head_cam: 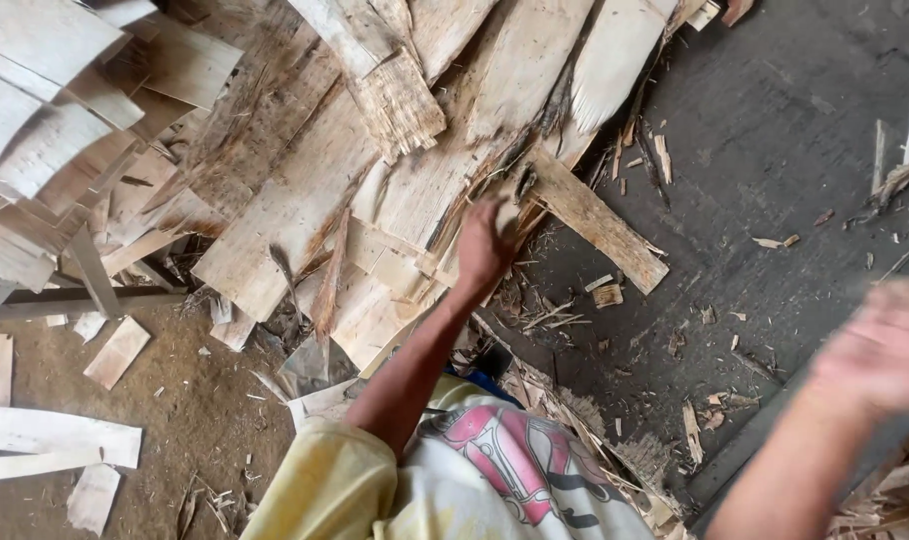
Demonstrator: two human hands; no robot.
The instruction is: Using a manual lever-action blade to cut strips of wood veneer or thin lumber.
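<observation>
Meanwhile, the left hand (487,243) is closing on a veneer sheet (415,190) atop the leaning pile (275,200), while the blurred right hand (880,345) is hanging open, empty, above the dark floor (775,150).

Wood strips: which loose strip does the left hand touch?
The left hand meets the long flat strip slanting down-right from the veneer pile onto the dark floor; other strips lie apart.
</observation>
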